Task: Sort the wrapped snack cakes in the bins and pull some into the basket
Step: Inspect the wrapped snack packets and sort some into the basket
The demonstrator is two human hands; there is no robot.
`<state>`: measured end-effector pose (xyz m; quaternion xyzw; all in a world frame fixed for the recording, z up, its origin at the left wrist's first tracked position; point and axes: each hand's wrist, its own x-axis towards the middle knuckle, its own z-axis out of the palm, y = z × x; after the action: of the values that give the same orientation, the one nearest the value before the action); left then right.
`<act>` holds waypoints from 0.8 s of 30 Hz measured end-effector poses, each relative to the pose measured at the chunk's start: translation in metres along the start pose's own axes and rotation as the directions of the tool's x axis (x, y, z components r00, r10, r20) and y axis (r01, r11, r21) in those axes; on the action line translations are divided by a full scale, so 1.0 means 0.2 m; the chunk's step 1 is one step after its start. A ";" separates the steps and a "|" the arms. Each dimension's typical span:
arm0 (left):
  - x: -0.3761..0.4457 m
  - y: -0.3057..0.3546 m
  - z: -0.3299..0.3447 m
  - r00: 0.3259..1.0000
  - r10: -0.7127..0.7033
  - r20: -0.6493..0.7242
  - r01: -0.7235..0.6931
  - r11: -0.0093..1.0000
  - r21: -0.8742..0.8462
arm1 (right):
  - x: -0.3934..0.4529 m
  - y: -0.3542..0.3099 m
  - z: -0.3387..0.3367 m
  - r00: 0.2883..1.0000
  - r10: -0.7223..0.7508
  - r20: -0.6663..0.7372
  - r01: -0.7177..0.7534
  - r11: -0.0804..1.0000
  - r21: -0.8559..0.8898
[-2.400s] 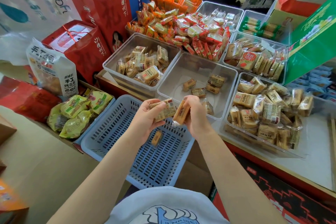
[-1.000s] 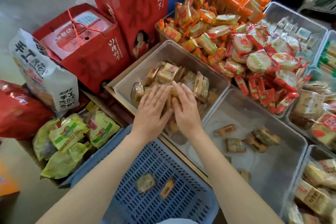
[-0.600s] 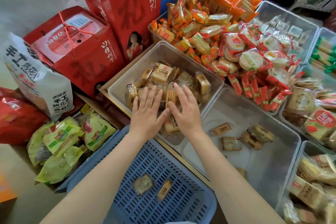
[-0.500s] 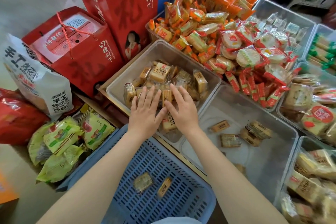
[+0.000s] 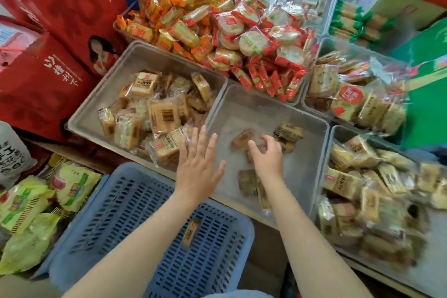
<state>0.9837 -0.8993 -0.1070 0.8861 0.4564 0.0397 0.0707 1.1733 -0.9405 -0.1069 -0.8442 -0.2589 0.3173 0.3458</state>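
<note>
Change: half a second ago both your hands lay flat on the heap in the clear plastic bin of pale wrapped snack cakes (image 5: pixel 154 113); now both have shifted right, towards the nearly empty clear plastic bin (image 5: pixel 312 152) beside it.
Left hand: your left hand (image 5: pixel 197 164) has its fingers straight and spread and holds nothing; it hovers over the shared edge of the two bins.
Right hand: your right hand (image 5: pixel 267 158) reaches into the nearly empty bin with fingers curling down over a brown wrapped snack cake (image 5: pixel 242 138); blur hides whether it has hold of anything yet.
Meaning: you seem finished with levelling the full bin and are starting to gather the loose cakes, probably to pull them towards the basket.
Cakes: small rectangular blocks in clear crinkled film with printed labels. A few lie scattered mid-bin, with one darker wrapped cake (image 5: pixel 246 181) nearer the bin's front edge.
Basket: the blue slotted plastic basket (image 5: pixel 116 203) sits in front of the bins, at the desk's near edge, with one wrapped cake (image 5: pixel 191 232) lying on its floor.
Progress: early, in my judgement; the basket is almost bare.
</note>
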 end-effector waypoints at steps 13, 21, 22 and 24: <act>0.10 0.10 0.08 0.996 -0.081 -0.034 0.082 0.996 0.034 | 0.32 0.27 0.05 0.893 0.419 0.166 -0.431 0.901 0.044; 0.10 0.11 0.09 0.993 -0.082 -0.080 0.083 0.997 0.012 | 0.24 0.19 -0.03 0.923 0.249 0.293 -0.343 0.879 0.332; 0.10 0.10 0.09 0.994 -0.079 -0.080 0.080 0.997 0.010 | 0.24 0.18 -0.02 0.925 0.222 0.310 -0.342 0.840 0.420; 0.10 0.10 0.09 0.994 -0.077 -0.082 0.078 0.997 0.009 | 0.25 0.15 0.02 0.931 0.189 0.311 -0.334 0.784 0.523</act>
<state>1.0144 -0.8959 -0.1222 0.8658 0.4930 0.0705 0.0481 1.2097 -0.9249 -0.1488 -0.6856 -0.0723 0.5250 0.4991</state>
